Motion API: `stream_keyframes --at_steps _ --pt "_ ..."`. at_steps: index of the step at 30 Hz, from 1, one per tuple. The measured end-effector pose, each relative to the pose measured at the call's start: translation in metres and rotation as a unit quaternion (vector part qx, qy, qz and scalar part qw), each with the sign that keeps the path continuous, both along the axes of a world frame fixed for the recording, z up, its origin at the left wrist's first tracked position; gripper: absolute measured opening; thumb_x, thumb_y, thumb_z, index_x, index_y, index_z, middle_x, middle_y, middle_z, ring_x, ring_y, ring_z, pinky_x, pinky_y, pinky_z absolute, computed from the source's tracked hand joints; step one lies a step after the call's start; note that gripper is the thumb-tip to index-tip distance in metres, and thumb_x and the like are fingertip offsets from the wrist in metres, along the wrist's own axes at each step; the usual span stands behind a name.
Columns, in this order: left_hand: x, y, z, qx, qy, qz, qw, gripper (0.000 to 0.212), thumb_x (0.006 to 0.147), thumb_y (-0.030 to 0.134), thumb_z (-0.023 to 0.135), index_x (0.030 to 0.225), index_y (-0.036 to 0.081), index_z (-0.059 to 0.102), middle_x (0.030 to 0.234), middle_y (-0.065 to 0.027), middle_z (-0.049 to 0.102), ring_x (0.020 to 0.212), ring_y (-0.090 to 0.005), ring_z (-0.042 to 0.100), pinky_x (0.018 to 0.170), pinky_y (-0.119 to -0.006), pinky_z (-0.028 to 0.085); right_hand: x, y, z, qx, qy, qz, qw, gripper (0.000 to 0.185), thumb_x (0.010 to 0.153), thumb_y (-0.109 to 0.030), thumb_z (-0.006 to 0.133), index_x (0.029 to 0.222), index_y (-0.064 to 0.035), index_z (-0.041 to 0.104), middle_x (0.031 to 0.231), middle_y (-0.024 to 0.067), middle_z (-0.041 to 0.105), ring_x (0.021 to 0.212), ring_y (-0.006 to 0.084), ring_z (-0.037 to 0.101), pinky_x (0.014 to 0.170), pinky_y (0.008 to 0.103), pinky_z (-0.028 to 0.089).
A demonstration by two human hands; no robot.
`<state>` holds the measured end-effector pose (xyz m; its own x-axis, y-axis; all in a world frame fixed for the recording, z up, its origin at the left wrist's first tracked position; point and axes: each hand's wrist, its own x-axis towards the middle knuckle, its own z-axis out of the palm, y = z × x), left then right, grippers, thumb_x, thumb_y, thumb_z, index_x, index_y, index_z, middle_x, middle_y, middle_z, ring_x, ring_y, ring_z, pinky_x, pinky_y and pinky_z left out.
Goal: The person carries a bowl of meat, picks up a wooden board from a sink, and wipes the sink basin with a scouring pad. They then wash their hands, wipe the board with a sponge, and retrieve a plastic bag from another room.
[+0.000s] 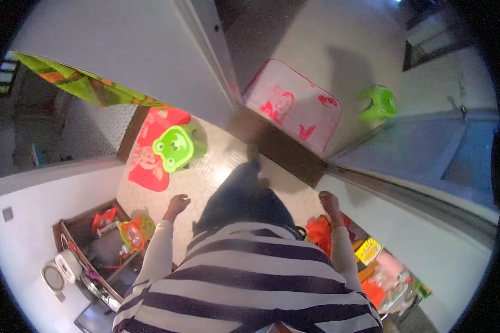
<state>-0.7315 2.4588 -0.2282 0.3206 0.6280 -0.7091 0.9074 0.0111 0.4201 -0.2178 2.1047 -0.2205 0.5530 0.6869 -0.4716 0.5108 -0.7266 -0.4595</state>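
My left hand (178, 206) hangs beside my left hip over the pale floor, its fingers loosely curled. On the other side, my right hand (329, 203) is held out near the doorway's wall edge, also curled. No object shows in either hand, though the inner fingers are hidden. A green frog-faced stool (175, 145) stands ahead of my left hand, partly over a red patterned mat (148, 166). Below my right hand lie red plastic bags (319, 231). My legs in dark trousers (241, 200) are near a dark brown threshold (281, 139).
Beyond the threshold lie a pink-and-white mat (293, 106) and another green stool (379, 103). A white door (121, 45) and a green curtain (83, 85) are at upper left. A cluttered wooden cabinet (108, 245) stands left; packages including a yellow box (368, 251) lie right.
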Motion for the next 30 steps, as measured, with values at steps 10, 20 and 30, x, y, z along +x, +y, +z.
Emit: stream_keyframes --at_steps 10,20,30 --pt "0.130 0.032 0.002 0.080 -0.118 0.185 0.972 0.036 0.078 0.030 0.055 0.101 0.003 0.061 0.096 -0.0187 0.062 0.089 -0.0288 0.060 0.081 -0.034 0.045 0.106 0.129 -0.028 0.150 0.104 0.222 0.958 0.016 0.082 -0.017 0.058 0.092 -0.0046 0.059 0.078 0.0069 0.061 0.073 0.0166 0.057 0.065 0.0316 0.047" --pt "0.117 -0.219 -0.053 -0.027 -0.133 0.405 0.904 0.032 0.078 0.031 0.056 0.073 -0.001 0.062 0.063 -0.0146 0.060 0.054 -0.0229 0.058 0.058 -0.035 0.047 0.194 0.129 -0.066 0.070 0.233 0.220 0.945 0.018 0.084 -0.012 0.056 0.099 -0.0019 0.059 0.083 0.0072 0.061 0.074 0.0135 0.056 0.067 0.0292 0.047" --pt "0.190 -0.183 -0.065 -0.006 -0.181 0.265 0.947 0.018 0.077 0.016 0.058 0.087 0.001 0.062 0.074 -0.0113 0.063 0.063 -0.0223 0.061 0.059 -0.032 0.051 0.244 0.082 -0.063 -0.071 -0.005 0.523 0.850 0.023 0.081 -0.022 0.051 0.095 -0.0075 0.062 0.096 0.0128 0.061 0.090 0.0311 0.056 0.076 0.0375 0.045"
